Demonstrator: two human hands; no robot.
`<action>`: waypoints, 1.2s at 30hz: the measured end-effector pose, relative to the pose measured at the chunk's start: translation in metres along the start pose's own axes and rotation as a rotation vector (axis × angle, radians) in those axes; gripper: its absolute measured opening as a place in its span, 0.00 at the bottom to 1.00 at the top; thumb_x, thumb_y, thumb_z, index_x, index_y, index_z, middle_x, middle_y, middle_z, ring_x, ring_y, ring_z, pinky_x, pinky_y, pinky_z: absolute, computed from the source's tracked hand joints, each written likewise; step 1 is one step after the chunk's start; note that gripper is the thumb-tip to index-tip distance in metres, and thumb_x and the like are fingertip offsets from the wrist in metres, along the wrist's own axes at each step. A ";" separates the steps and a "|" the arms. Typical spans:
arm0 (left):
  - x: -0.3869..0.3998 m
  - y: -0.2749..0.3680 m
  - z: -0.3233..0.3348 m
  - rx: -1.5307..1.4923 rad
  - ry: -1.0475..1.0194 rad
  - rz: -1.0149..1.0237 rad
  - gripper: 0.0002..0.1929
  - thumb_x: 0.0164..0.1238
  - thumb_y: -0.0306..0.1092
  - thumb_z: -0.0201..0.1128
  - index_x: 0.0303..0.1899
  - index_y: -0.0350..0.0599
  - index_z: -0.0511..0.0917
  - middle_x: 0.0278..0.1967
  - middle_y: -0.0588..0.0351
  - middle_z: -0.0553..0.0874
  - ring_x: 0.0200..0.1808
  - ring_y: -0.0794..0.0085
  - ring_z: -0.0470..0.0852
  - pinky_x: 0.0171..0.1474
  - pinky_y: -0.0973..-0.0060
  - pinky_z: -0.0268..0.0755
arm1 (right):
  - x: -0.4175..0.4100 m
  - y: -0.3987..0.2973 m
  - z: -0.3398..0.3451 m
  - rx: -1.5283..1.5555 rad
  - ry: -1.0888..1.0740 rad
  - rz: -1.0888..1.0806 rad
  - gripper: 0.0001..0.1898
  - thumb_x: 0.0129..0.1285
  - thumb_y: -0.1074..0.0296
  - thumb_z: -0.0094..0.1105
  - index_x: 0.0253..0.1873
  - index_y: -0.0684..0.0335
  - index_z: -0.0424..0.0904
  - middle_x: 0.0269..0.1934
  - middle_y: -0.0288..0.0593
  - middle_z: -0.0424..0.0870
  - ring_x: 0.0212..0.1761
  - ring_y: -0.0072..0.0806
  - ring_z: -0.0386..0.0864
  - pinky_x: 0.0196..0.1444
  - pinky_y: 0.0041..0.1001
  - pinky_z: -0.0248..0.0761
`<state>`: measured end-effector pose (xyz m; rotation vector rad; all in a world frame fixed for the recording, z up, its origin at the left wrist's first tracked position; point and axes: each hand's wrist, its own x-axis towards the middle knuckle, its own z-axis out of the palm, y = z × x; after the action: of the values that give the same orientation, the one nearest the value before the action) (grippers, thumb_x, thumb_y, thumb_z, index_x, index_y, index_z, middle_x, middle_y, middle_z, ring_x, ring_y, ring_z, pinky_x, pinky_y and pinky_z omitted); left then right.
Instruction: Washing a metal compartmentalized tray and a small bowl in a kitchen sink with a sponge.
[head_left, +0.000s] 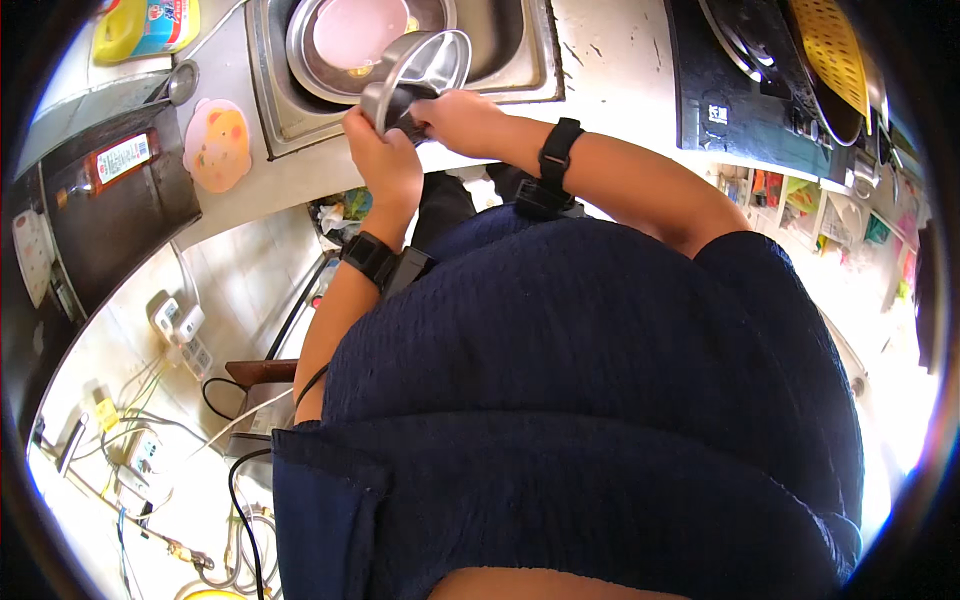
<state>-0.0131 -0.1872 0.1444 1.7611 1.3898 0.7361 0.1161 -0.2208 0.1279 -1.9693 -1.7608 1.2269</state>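
A stainless steel bowl (453, 58) is tilted on its side over the front edge of the sink (274, 127). My left hand (382, 154) grips its rim from the left. My right hand (465, 120) is at the bowl's near right side, its fingers closed around a dark part whose kind I cannot tell. Behind the bowl, in the sink, stands a larger round metal basin (300, 71) with a pink round item (356, 30) in it. Left of the sink, a pink bear-shaped mat (217, 146) lies on the counter.
A black cooktop (720, 120) is on the right, with a yellow perforated colander (829, 56) near it. At the upper left are a yellow jug (142, 28) with a printed label and a small strainer (182, 81). Power strips (193, 356) and cables are at the lower left.
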 end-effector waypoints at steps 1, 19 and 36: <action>0.001 0.002 -0.001 0.001 0.010 0.007 0.17 0.51 0.19 0.45 0.47 0.34 0.66 0.40 0.40 0.76 0.44 0.48 0.76 0.53 0.63 0.65 | -0.004 0.000 -0.005 -0.165 0.023 -0.006 0.08 0.59 0.69 0.53 0.43 0.58 0.76 0.32 0.48 0.81 0.40 0.47 0.80 0.40 0.42 0.73; 0.011 0.032 0.005 0.105 -0.147 -0.046 0.11 0.54 0.19 0.48 0.41 0.36 0.64 0.40 0.37 0.74 0.45 0.39 0.73 0.50 0.55 0.65 | 0.000 0.047 -0.029 -0.686 0.360 -0.362 0.08 0.56 0.67 0.53 0.41 0.54 0.79 0.41 0.35 0.80 0.50 0.30 0.74 0.52 0.29 0.68; 0.015 0.020 0.014 0.055 -0.076 0.042 0.13 0.51 0.19 0.47 0.42 0.34 0.65 0.39 0.39 0.73 0.42 0.43 0.73 0.50 0.58 0.64 | 0.010 0.055 -0.014 -0.399 0.403 -0.193 0.09 0.57 0.67 0.54 0.42 0.53 0.80 0.39 0.38 0.83 0.47 0.38 0.77 0.51 0.34 0.70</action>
<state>0.0125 -0.1775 0.1538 1.8468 1.3375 0.6520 0.1639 -0.2207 0.0965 -1.9986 -2.0184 0.3982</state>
